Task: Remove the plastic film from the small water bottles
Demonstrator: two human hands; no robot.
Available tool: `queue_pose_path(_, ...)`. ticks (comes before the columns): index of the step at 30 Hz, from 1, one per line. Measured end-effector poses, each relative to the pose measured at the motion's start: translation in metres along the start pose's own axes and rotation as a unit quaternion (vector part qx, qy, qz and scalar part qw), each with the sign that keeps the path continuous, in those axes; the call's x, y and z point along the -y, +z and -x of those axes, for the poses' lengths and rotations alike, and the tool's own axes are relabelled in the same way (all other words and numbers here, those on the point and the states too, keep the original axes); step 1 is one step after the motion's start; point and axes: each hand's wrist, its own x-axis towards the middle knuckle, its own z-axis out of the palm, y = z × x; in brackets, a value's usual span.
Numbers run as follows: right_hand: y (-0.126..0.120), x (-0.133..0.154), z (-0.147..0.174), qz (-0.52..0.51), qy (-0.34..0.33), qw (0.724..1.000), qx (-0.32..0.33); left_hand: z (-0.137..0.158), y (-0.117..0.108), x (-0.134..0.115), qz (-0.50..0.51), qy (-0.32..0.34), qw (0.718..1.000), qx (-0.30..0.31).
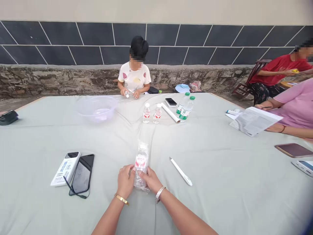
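Note:
Between my two hands lies a small clear water bottle [141, 162] with a red and white label, inside a clear plastic wrap. It rests on the cloth with its cap end pointing away from me. My left hand [126, 179] grips its left side, fingers curled. On the other side my right hand [152, 179] holds it, thumb on top near the bottom end. A white utility knife or pen-like tool [181, 171] lies to the right of my right hand. Two similar small bottles [146, 113] stand upright farther back.
Left of my hands are a black phone [82, 174] and a white power bank [65, 169]. Farther back stand a translucent basin [96, 109], a white roll [170, 113] and two green-capped bottles [186, 109]. A person [134, 76] sits opposite; another holds papers [255, 120] at right.

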Motion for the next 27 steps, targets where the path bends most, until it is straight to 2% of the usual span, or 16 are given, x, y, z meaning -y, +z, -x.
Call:
queue_pose_path(1,-0.001,0.002,0.007,0.034,0.013,0.999,0.017,0.006,0.003,-0.002,-0.006,-0.011,1.0,-0.001)
queue_pose_path(3,-0.006,0.009,0.016,0.168,0.024,0.985,0.027,0.013,0.008,-0.006,-0.015,-0.039,0.999,0.001)
queue_pose_path(6,-0.024,0.018,0.025,0.364,0.011,0.931,-0.011,0.018,0.015,-0.011,-0.031,-0.084,0.996,0.003)
queue_pose_path(8,-0.047,0.018,0.029,0.418,-0.014,0.906,-0.067,0.018,0.019,-0.016,-0.043,-0.104,0.994,0.007)
queue_pose_path(10,-0.077,0.009,0.031,0.455,-0.025,0.876,-0.159,0.017,0.024,-0.021,-0.047,-0.116,0.992,0.018)
queue_pose_path(12,-0.108,-0.007,0.033,0.494,0.013,0.84,-0.225,0.017,0.028,-0.025,-0.044,-0.12,0.991,0.026)
queue_pose_path(13,-0.122,-0.016,0.035,0.506,0.04,0.831,-0.226,0.017,0.03,-0.027,-0.043,-0.12,0.991,0.028)
queue_pose_path(15,-0.14,-0.028,0.036,0.507,0.072,0.836,-0.197,0.018,0.032,-0.029,-0.043,-0.119,0.991,0.028)
queue_pose_path(18,-0.14,-0.025,0.032,0.449,0.056,0.874,-0.177,0.018,0.032,-0.028,-0.047,-0.121,0.991,0.025)
queue_pose_path(20,-0.126,-0.008,0.021,0.402,0.037,0.9,-0.166,0.018,0.031,-0.027,-0.05,-0.122,0.991,0.022)
queue_pose_path(22,-0.107,0.016,0.005,0.378,0.002,0.915,-0.143,0.018,0.029,-0.026,-0.049,-0.121,0.991,0.022)
queue_pose_path(25,-0.082,0.044,-0.013,0.386,-0.025,0.911,-0.145,0.018,0.027,-0.023,-0.04,-0.121,0.992,0.026)
queue_pose_path(27,-0.073,0.05,-0.012,0.398,-0.028,0.908,-0.131,0.017,0.025,-0.022,-0.033,-0.127,0.991,0.029)
